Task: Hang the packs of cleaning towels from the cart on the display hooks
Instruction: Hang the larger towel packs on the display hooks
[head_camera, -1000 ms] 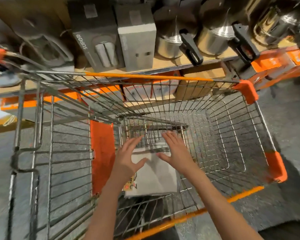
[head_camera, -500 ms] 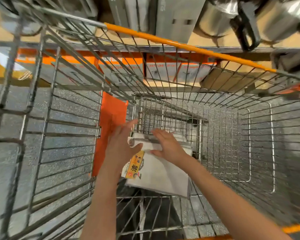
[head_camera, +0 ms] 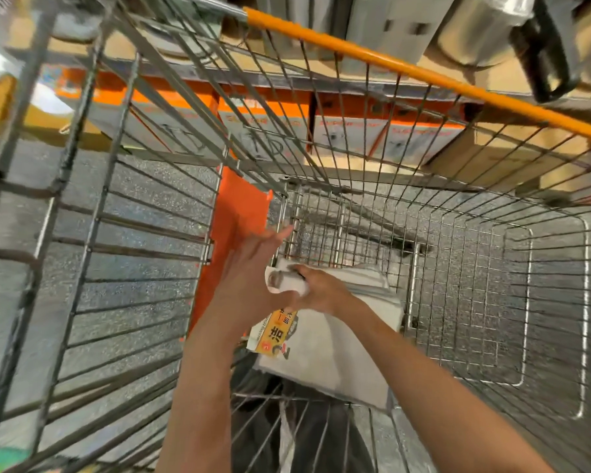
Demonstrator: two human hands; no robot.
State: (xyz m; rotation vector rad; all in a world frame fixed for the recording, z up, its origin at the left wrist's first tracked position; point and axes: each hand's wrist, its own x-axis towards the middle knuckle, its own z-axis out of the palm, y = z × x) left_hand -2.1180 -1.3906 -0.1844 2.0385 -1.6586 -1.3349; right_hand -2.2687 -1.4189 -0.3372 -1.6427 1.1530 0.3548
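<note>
Deep in the wire cart [head_camera: 458, 274], the right hand [head_camera: 318, 290] pinches the top of a towel pack [head_camera: 325, 346] by the cart's orange panel [head_camera: 234, 240]; the left hand [head_camera: 249, 278], fingers straight, steadies it. Likely light, soft, slippery-wrapped; best taken by its header

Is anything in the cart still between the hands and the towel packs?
No. Both hands are already on the towel packs: the right hand curls over their top edge, the left hand lies against their left side. The cart wire walls surround them, open above.
</note>
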